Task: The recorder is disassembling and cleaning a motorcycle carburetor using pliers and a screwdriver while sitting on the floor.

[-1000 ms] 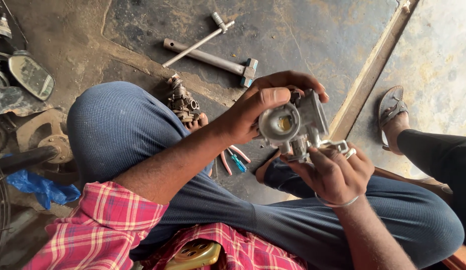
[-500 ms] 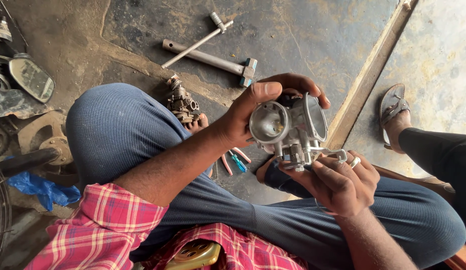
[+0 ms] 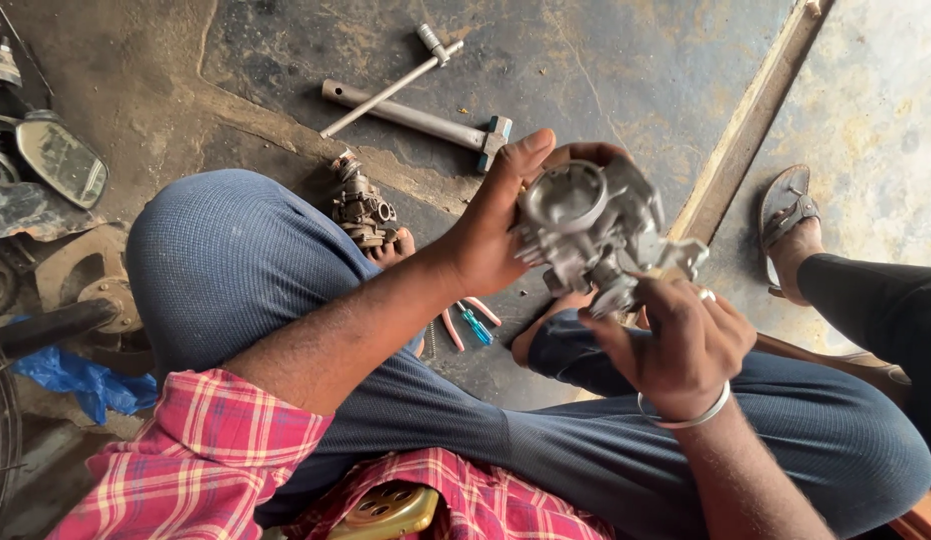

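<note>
The person sits cross-legged on the floor [image 3: 606, 60] with a silver metal carburettor [image 3: 596, 235] held up above the lap, between both hands. The left hand [image 3: 501, 235] has a closed grip on its side, thumb up along the round mouth and fingers curled behind the body. The right hand [image 3: 686, 345] closes round the underside, fingertips on the small fittings there; a metal bangle [image 3: 686, 415] sits on that wrist.

It looks a dense, rigid casting, fairly heavy for its bulk, likely oily and so a bit slippery. The thick body seems the place to hold it, since the thin levers and brass bits sticking out would bend or catch.

I see no packages, labels or signs. On the floor lie a long T-shaped wrench [image 3: 416, 110], a second, dirtier carburettor [image 3: 361, 205] by the knee, and pliers with red handles [image 3: 466, 320]. A mirror [image 3: 61, 160] lies far left, a blue plastic bag [image 3: 76, 380] below it
</note>
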